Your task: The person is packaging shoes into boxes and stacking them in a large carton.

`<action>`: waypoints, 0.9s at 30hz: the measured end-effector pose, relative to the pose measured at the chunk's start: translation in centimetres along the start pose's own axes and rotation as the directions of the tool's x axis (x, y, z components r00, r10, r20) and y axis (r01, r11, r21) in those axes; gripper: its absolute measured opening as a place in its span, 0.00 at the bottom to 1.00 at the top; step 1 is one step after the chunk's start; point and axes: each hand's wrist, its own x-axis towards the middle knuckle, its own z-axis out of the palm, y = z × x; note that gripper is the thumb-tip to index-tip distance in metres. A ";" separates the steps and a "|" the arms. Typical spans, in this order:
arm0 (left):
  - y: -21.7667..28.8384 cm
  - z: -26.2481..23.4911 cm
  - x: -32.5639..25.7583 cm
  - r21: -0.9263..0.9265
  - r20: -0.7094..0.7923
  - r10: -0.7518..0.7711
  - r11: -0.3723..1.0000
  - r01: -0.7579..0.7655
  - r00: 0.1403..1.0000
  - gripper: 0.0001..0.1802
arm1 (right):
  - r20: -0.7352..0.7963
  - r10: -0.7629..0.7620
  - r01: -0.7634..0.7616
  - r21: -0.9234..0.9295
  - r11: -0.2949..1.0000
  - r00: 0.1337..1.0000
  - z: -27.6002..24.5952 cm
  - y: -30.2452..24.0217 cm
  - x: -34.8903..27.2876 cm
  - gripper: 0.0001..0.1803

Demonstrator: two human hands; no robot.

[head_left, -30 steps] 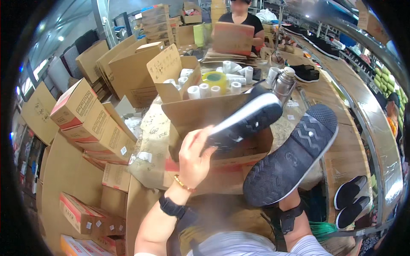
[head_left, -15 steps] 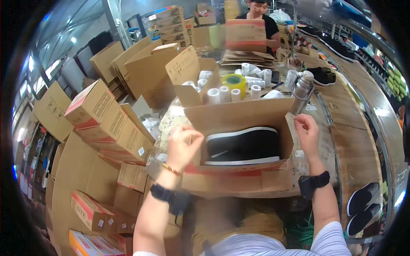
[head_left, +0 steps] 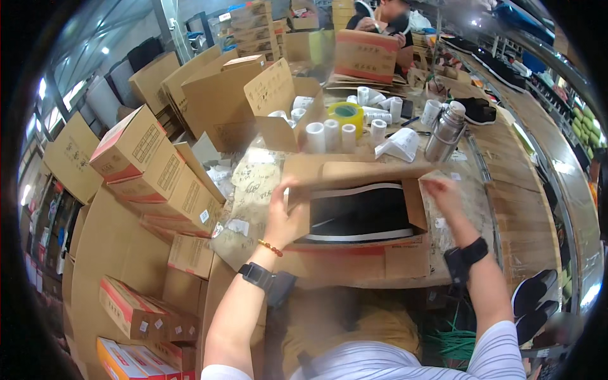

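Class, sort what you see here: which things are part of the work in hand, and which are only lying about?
In hand:
left hand
right hand
open cardboard box
black shoes with white soles

Lying about:
steel flask
yellow tape roll
white rolls
stacked cartons

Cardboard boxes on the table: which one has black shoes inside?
The open brown cardboard box between the left hand and right hand; the open box behind it holds white rolls.

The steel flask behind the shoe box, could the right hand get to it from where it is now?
Probably yes. The right hand rests on the right flap of the shoe box, and the steel flask stands upright just beyond it. Nothing tall stands between them, only bare worktop.
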 end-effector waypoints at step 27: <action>8.4 -1.5 3.5 0.611 0.756 -0.297 0.640 -0.466 0.583 0.58 | 0.458 -0.400 0.593 -0.440 0.674 0.794 4.2 -5.0 -3.2 0.34</action>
